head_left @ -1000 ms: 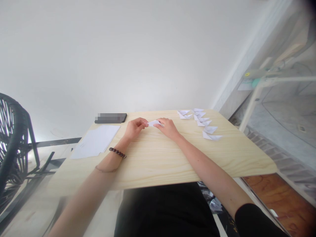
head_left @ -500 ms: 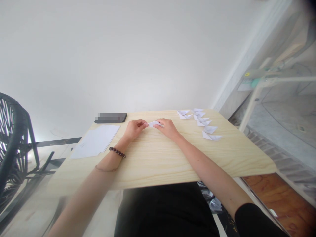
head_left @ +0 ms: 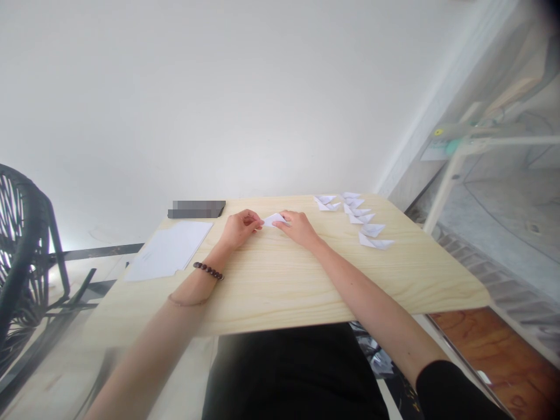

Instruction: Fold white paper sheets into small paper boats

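A small folded piece of white paper [head_left: 272,220] is between my two hands, over the middle of the table [head_left: 280,280]. My left hand [head_left: 240,227] pinches its left tip between thumb and fingers. On the other side my right hand [head_left: 297,226] grips the paper, thumb in front and fingers behind, covering its right end. Several folded white paper boats [head_left: 375,242] stand in a loose cluster to the right of my right hand. Left of my left hand lies a stack of white paper sheets [head_left: 170,249].
A dark flat object [head_left: 196,210], partly pixelated, lies at the table's back left corner. Behind the table rises a white wall [head_left: 262,105]. A dark woven chair [head_left: 26,251] stands at the left, and a pale metal frame [head_left: 455,169] at the right.
The fingers of my left hand have shifted slightly at the paper's left tip, and the paper's angle differs a little. My right hand stays nearly still.
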